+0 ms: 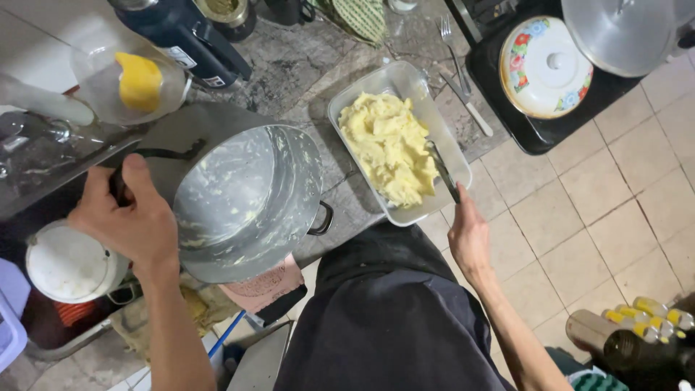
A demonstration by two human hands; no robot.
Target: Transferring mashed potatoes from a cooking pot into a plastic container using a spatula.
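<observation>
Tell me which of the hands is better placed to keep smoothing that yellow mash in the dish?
Probably the right hand: it holds the utensil with its tip in the mash inside the rectangular dish. The left hand is occupied gripping the tilted metal pot by its handle.

White label (194, 64) on dark blue bottle (184, 32), top left on counter; yellow-capped bottles (648, 318) clustered bottom right, on floor side.

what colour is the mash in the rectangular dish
Pale yellow mash fills the white rectangular dish, clearest in the head view.
</observation>
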